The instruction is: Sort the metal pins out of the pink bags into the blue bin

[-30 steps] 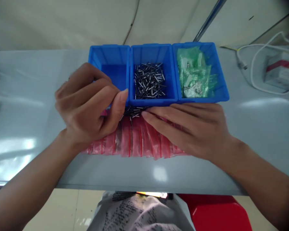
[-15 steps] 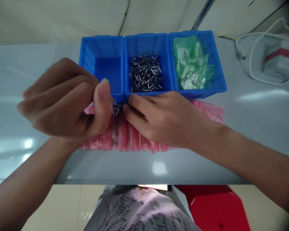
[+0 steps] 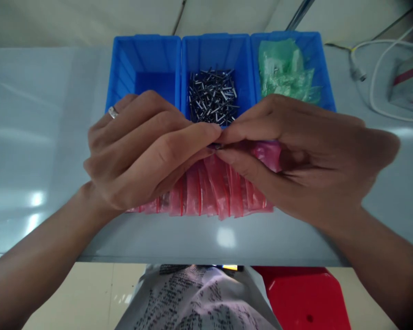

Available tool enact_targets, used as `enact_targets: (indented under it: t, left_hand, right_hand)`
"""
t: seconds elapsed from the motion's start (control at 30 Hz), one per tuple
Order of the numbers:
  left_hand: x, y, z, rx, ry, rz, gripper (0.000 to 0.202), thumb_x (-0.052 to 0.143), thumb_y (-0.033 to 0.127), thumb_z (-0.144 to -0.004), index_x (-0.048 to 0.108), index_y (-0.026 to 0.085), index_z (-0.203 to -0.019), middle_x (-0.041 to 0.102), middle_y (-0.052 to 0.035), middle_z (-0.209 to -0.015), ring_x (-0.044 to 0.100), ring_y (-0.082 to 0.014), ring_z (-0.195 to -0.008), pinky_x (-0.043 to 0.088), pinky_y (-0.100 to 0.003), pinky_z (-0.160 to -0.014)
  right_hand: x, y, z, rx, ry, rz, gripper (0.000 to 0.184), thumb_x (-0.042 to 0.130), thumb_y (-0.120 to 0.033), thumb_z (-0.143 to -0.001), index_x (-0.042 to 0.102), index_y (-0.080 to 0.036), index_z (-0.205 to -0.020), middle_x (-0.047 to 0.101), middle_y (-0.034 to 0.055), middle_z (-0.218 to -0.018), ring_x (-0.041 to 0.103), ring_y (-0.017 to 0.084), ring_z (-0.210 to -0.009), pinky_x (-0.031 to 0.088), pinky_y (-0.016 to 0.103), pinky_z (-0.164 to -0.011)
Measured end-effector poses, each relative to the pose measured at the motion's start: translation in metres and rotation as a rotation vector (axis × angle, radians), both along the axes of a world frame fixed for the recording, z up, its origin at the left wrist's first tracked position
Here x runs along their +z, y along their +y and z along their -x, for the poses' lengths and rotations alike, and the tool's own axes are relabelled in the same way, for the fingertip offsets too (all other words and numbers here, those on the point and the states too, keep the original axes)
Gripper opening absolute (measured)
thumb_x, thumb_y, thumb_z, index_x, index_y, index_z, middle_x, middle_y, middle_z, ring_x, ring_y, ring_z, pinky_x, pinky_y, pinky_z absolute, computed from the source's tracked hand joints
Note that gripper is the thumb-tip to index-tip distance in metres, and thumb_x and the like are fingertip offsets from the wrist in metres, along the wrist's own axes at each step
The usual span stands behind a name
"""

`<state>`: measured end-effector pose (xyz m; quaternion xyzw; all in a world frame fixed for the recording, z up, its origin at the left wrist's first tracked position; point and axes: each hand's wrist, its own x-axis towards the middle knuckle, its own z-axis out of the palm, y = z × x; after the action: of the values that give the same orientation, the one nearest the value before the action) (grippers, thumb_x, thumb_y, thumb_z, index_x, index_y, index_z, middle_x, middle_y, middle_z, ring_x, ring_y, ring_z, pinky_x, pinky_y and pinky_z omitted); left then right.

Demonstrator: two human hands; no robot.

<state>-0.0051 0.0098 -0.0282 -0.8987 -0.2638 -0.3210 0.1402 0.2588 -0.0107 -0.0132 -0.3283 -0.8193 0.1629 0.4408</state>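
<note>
My left hand (image 3: pixel 141 151), with a ring on one finger, and my right hand (image 3: pixel 306 156) meet fingertip to fingertip just in front of the middle bin. Both are closed in a pinch. A small dark piece shows between the fingertips, too hidden to name. Beneath the hands lies an overlapping row of pink zip bags (image 3: pixel 216 188), partly covered by the fingers. The middle blue bin (image 3: pixel 216 48) holds a heap of short metal pins (image 3: pixel 213 97), some silvery and some dark.
A left blue bin (image 3: pixel 146 52) with its floor showing adjoins the middle one. In the right blue bin (image 3: pixel 325 87) sits a green plastic bag (image 3: pixel 282 62). A white cable (image 3: pixel 373 89) and a box (image 3: pixel 411 87) lie at far right. A red stool (image 3: pixel 306 298) stands below the table edge.
My left hand has moved right and its fingers have stretched forward from a curled fist. My right hand has shifted right and turned, and the fingertips now meet. The metal pieces near the left thumb are hidden.
</note>
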Motion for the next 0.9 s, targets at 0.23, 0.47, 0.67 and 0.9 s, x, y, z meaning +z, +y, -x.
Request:
enact_targets:
  t: [0.23, 0.47, 0.67, 0.9]
  left_hand:
    - [0.006, 0.0, 0.005, -0.051, -0.042, 0.038, 0.034, 0.082, 0.028, -0.097, 0.071, 0.043, -0.125, 0.078, 0.0107, -0.109, 0.086, -0.0213, -0.095, 0.069, -0.039, -0.073]
    - [-0.011, 0.008, 0.003, 0.112, -0.319, 0.344, 0.03, 0.072, 0.065, -0.101, 0.071, 0.047, -0.124, 0.074, 0.0048, -0.118, 0.081, -0.0304, -0.127, 0.075, -0.052, -0.084]
    - [-0.014, 0.008, 0.007, 0.104, -0.311, 0.238, 0.039, 0.073, 0.064, -0.101, 0.071, 0.046, -0.136, 0.077, 0.0019, -0.112, 0.08, -0.0293, -0.121, 0.073, -0.052, -0.088]
    - [-0.01, 0.017, 0.011, -0.05, -0.091, -0.063, 0.028, 0.07, 0.047, -0.103, 0.073, 0.036, -0.128, 0.079, 0.0019, -0.089, 0.076, -0.0252, -0.077, 0.056, -0.048, -0.06]
  right_hand:
    - [0.002, -0.009, 0.005, -0.107, 0.03, 0.177, 0.005, 0.076, -0.027, -0.107, 0.074, -0.024, -0.103, 0.079, -0.0069, -0.095, 0.072, 0.007, -0.07, 0.065, 0.023, -0.062]
    - [0.002, -0.008, 0.005, -0.046, 0.131, 0.149, 0.017, 0.074, -0.016, -0.106, 0.085, -0.029, -0.106, 0.085, -0.004, -0.098, 0.078, 0.014, -0.08, 0.071, 0.031, -0.079]
    - [-0.004, -0.015, 0.004, -0.259, 0.26, 0.188, 0.009, 0.087, -0.03, -0.099, 0.09, -0.031, -0.108, 0.085, -0.0035, -0.101, 0.079, 0.018, -0.084, 0.073, 0.037, -0.078]
    - [0.001, -0.014, 0.009, -0.058, 0.452, 0.279, 0.025, 0.086, -0.008, -0.095, 0.09, -0.026, -0.112, 0.086, -0.0076, -0.092, 0.082, 0.014, -0.076, 0.072, 0.03, -0.062]
